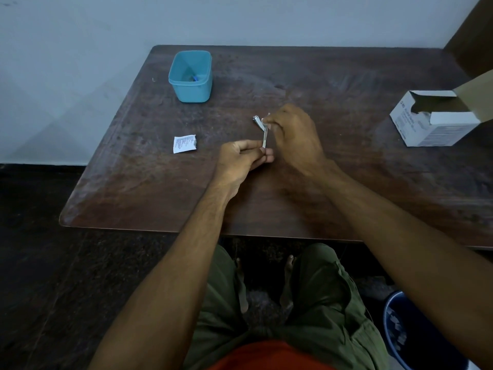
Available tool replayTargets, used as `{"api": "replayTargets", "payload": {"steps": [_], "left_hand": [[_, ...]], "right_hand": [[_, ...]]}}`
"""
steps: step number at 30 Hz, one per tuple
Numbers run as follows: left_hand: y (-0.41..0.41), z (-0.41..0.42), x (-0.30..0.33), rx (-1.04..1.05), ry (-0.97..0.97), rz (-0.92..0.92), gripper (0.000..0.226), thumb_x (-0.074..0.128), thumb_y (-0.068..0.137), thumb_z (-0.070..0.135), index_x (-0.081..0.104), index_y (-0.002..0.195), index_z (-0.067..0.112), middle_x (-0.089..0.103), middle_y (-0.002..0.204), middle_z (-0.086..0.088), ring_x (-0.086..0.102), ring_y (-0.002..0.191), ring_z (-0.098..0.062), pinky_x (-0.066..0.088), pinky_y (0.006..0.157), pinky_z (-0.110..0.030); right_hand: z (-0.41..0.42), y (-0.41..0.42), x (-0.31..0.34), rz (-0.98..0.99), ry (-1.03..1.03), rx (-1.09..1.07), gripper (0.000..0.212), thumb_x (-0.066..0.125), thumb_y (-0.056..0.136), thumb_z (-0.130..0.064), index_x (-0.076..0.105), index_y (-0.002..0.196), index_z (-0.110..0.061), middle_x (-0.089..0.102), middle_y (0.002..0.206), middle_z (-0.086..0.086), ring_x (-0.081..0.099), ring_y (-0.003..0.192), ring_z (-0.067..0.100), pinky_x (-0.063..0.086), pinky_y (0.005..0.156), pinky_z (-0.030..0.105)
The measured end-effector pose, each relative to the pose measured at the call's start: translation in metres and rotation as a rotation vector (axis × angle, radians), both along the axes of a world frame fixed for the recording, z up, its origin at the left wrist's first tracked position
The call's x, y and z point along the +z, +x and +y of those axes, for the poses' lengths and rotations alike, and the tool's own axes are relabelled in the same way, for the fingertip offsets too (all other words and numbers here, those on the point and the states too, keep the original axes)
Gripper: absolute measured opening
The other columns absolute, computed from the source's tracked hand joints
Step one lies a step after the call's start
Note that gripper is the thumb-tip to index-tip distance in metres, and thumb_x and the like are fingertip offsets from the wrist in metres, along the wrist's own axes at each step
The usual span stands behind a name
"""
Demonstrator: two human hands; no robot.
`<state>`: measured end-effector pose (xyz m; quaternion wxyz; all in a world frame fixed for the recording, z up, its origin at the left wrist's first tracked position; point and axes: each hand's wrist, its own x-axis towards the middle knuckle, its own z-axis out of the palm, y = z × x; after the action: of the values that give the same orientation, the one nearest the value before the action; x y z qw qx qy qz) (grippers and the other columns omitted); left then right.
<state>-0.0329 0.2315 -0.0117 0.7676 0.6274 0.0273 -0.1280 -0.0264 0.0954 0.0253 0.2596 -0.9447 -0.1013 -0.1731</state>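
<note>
The scene is dim with a cool bluish cast. Soft, diffuse light leaves a faint sheen on the tabletop [346, 84] and only weak shadows. Wide-angle distortion bends the edges; the floor [40, 276] sinks into murky darkness.

You sit in what looks like a plain home room: a worn wooden worktop [333, 188] against a bare painted wall [80, 36], above a dark floor [40, 263].
</note>
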Motion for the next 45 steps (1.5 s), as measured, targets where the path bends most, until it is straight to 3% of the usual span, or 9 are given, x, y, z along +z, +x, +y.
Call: {"api": "replayTargets", "payload": {"steps": [2, 12, 18, 23, 30, 34, 39, 43, 45], "left_hand": [[0.000, 0.001, 0.000, 0.015, -0.031, 0.005, 0.015, 0.059, 0.088, -0.008, 0.067, 0.088, 0.005, 0.075, 0.074, -0.006, 0.073, 0.071, -0.016, 0.056, 0.067, -0.016], [0.003, 0.001, 0.003, 0.067, -0.093, 0.076, 0.013, 0.068, 0.083, -0.006, 0.066, 0.094, -0.001, 0.071, 0.079, -0.012, 0.072, 0.068, -0.018, 0.057, 0.067, -0.018], [0.005, -0.001, 0.004, 0.058, -0.051, 0.100, 0.004, 0.069, 0.083, -0.002, 0.069, 0.084, 0.002, 0.073, 0.074, -0.008, 0.073, 0.069, -0.019, 0.057, 0.065, -0.017], [0.003, 0.000, 0.003, 0.024, 0.000, 0.068, 0.003, 0.070, 0.085, 0.003, 0.068, 0.087, 0.003, 0.074, 0.076, -0.007, 0.073, 0.069, -0.018, 0.056, 0.062, -0.016], [0.003, 0.000, 0.001, 0.052, -0.023, 0.053, 0.004, 0.068, 0.086, 0.003, 0.067, 0.089, 0.001, 0.074, 0.072, -0.007, 0.072, 0.065, -0.016, 0.055, 0.058, -0.015], [0.002, -0.001, 0.002, 0.033, -0.022, 0.034, 0.007, 0.068, 0.086, 0.002, 0.067, 0.091, -0.002, 0.074, 0.075, -0.009, 0.072, 0.067, -0.016, 0.055, 0.062, -0.015], [0.001, 0.000, 0.003, 0.025, 0.000, 0.036, 0.008, 0.066, 0.087, 0.001, 0.066, 0.094, -0.004, 0.073, 0.078, -0.012, 0.072, 0.069, -0.016, 0.056, 0.064, -0.016], [0.002, -0.001, 0.003, 0.062, -0.004, 0.035, 0.005, 0.063, 0.089, -0.002, 0.065, 0.092, -0.005, 0.072, 0.071, -0.009, 0.071, 0.064, -0.014, 0.056, 0.063, -0.016], [0.001, -0.002, 0.003, 0.060, 0.015, 0.024, 0.002, 0.063, 0.089, -0.002, 0.065, 0.089, -0.003, 0.072, 0.069, -0.007, 0.071, 0.062, -0.013, 0.055, 0.062, -0.015]], "right_hand": [[0.000, 0.005, 0.003, -0.003, 0.044, -0.031, 0.025, 0.053, 0.091, -0.009, 0.071, 0.107, -0.011, 0.068, 0.103, 0.012, 0.061, 0.100, 0.028, 0.049, 0.085, 0.042], [-0.006, -0.005, -0.010, -0.027, 0.177, -0.078, 0.021, 0.057, 0.089, -0.010, 0.073, 0.102, -0.015, 0.071, 0.097, 0.005, 0.065, 0.089, 0.019, 0.052, 0.080, 0.037], [0.001, -0.025, -0.019, -0.064, -0.121, 0.111, 0.024, 0.057, 0.087, -0.013, 0.068, 0.108, -0.011, 0.063, 0.102, 0.009, 0.059, 0.094, 0.028, 0.051, 0.069, 0.035], [-0.003, -0.013, -0.019, -0.069, -0.288, 0.088, 0.025, 0.061, 0.087, -0.011, 0.066, 0.111, -0.009, 0.058, 0.104, 0.013, 0.054, 0.096, 0.032, 0.045, 0.064, 0.036], [0.000, -0.021, -0.017, -0.066, -0.208, 0.137, 0.021, 0.062, 0.087, -0.013, 0.068, 0.106, -0.009, 0.061, 0.102, 0.010, 0.055, 0.094, 0.028, 0.046, 0.067, 0.033], [-0.006, -0.015, -0.014, -0.049, -0.195, 0.127, 0.025, 0.051, 0.088, 0.001, 0.069, 0.107, -0.001, 0.063, 0.103, 0.019, 0.057, 0.096, 0.036, 0.049, 0.076, 0.042], [-0.007, -0.004, -0.009, -0.063, -0.184, 0.032, 0.026, 0.053, 0.091, -0.004, 0.068, 0.112, -0.004, 0.063, 0.107, 0.017, 0.058, 0.097, 0.034, 0.048, 0.074, 0.039], [0.001, -0.021, -0.016, -0.048, -0.175, 0.128, 0.019, 0.057, 0.089, -0.008, 0.069, 0.102, -0.001, 0.063, 0.098, 0.014, 0.058, 0.090, 0.028, 0.043, 0.066, 0.028], [0.000, -0.028, -0.017, -0.057, -0.178, 0.152, 0.019, 0.058, 0.088, -0.007, 0.069, 0.101, -0.001, 0.063, 0.095, 0.015, 0.057, 0.088, 0.031, 0.048, 0.066, 0.034]]}}
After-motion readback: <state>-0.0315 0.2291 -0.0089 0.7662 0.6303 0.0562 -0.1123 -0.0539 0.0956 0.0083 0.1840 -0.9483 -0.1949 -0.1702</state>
